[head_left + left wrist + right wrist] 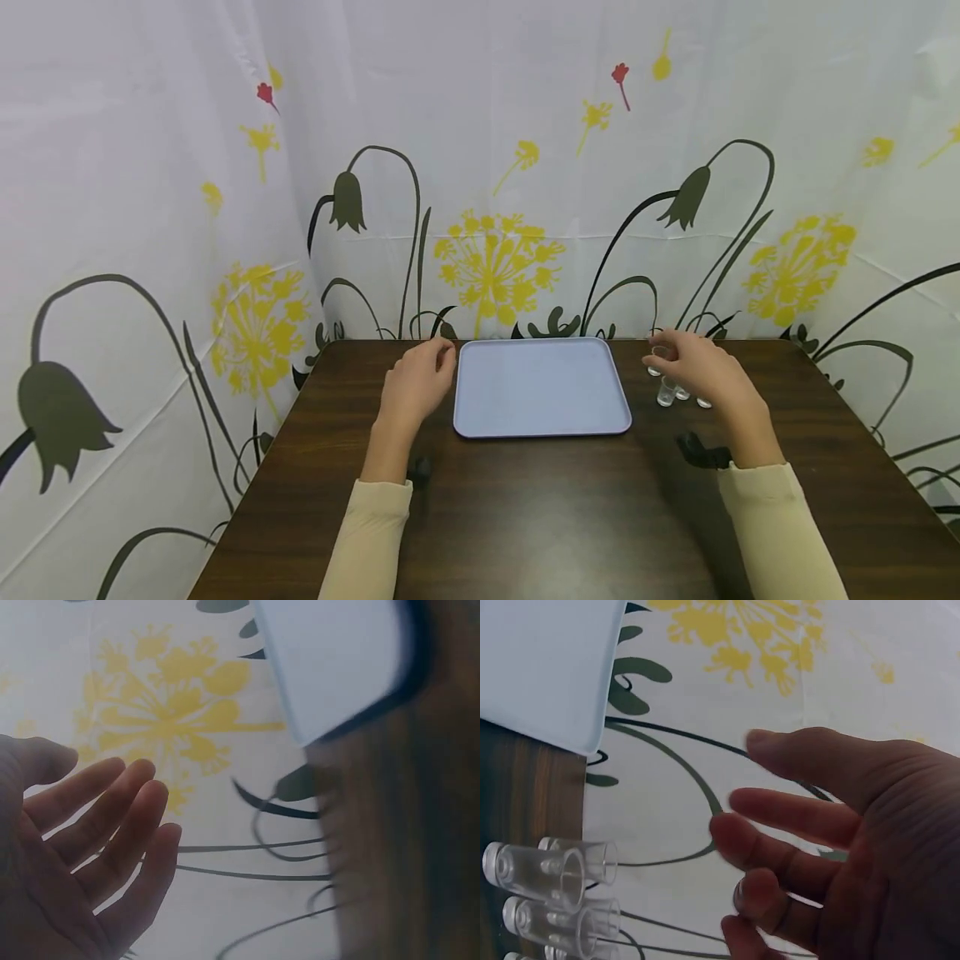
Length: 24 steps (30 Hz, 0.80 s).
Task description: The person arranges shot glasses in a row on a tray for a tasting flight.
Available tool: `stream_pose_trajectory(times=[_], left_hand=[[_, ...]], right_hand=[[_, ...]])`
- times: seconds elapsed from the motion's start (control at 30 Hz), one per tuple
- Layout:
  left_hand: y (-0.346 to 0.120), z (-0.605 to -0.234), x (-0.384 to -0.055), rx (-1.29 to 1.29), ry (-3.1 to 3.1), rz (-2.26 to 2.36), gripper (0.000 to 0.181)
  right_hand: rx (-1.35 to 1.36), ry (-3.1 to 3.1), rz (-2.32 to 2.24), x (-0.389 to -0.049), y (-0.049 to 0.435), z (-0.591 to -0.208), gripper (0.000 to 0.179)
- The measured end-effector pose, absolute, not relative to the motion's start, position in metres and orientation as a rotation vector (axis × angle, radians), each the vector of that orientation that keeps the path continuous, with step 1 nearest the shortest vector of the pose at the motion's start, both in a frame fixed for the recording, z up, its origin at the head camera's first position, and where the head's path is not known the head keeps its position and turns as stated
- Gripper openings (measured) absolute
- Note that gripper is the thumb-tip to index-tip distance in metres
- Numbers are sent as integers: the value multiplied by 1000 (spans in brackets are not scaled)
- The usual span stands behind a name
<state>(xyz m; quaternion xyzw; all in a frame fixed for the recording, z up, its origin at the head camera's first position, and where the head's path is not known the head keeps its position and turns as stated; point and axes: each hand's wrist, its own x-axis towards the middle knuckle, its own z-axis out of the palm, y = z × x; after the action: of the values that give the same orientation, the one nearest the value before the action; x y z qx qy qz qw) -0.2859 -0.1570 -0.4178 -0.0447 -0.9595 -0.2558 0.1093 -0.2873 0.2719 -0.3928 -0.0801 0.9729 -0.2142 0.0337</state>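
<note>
A pale blue rectangular tray (542, 388) lies on the dark wooden table. Left of it hovers my left hand (417, 379), its fingers loosely bent and holding nothing. My right hand (701, 367) is raised over a group of small clear shot glasses (665, 392), to the right of the tray. In the right wrist view several shot glasses (532, 877) stand close together on the table, apart from my relaxed fingers (784, 851). Part of the group is hidden behind the right hand in the head view.
The brown wooden table (525, 517) reaches back to a white curtain (480, 108) printed with yellow and green flowers. The tray's far edge is near the table's back edge. A dark strap piece (701, 451) sits at the right wrist.
</note>
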Motion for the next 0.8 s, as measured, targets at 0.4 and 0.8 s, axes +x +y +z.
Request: stream_pose_trajectory(times=[0.4,0.8], left_hand=[[-175,-454,-285,-88,-2944,-901,33],[-167,-477,-289,-125,-3034,-914,37]], right_hand=[[-99,2920,-563,-285,296,-418,59],[45,2909,-504,-294,302,-442,66]])
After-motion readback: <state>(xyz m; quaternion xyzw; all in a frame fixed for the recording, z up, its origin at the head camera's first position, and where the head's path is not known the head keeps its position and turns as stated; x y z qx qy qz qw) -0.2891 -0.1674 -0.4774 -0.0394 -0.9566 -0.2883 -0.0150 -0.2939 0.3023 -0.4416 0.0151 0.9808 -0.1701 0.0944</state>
